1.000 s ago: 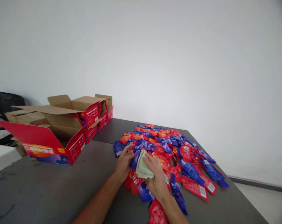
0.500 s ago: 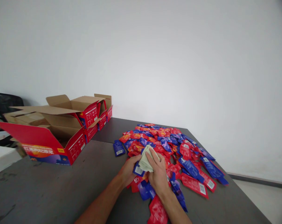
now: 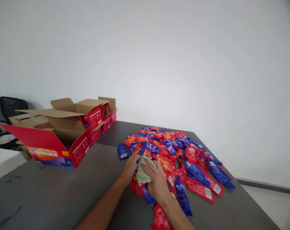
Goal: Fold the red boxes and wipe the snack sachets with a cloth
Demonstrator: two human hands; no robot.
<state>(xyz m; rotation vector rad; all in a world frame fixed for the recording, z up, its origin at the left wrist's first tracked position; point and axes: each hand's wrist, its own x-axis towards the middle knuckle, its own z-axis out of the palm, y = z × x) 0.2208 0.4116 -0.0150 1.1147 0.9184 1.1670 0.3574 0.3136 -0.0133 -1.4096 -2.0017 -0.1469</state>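
My left hand (image 3: 130, 166) is closed on a blue sachet (image 3: 142, 151), whose top end sticks up past the fingers. A folded pale green cloth (image 3: 142, 172) is gripped in my right hand (image 3: 156, 180) and lies against the sachet, hiding most of it. Both hands are close together over the near left part of a spread heap of red and blue sachets (image 3: 167, 161). A single blue sachet (image 3: 123, 151) lies at the heap's left edge, and a red one (image 3: 161, 217) lies by my right forearm.
Open red cardboard boxes (image 3: 80, 150) stand in a row along the left of the dark table (image 3: 99, 185). Their flaps jut outward. A white surface (image 3: 7, 161) and a black mesh chair (image 3: 14, 107) are at far left. A plain wall rises behind the table.
Both hands have shifted slightly left. The sachet has turned so its end points up, where its barcode end showed below the cloth before. The cloth now sits lower against it.
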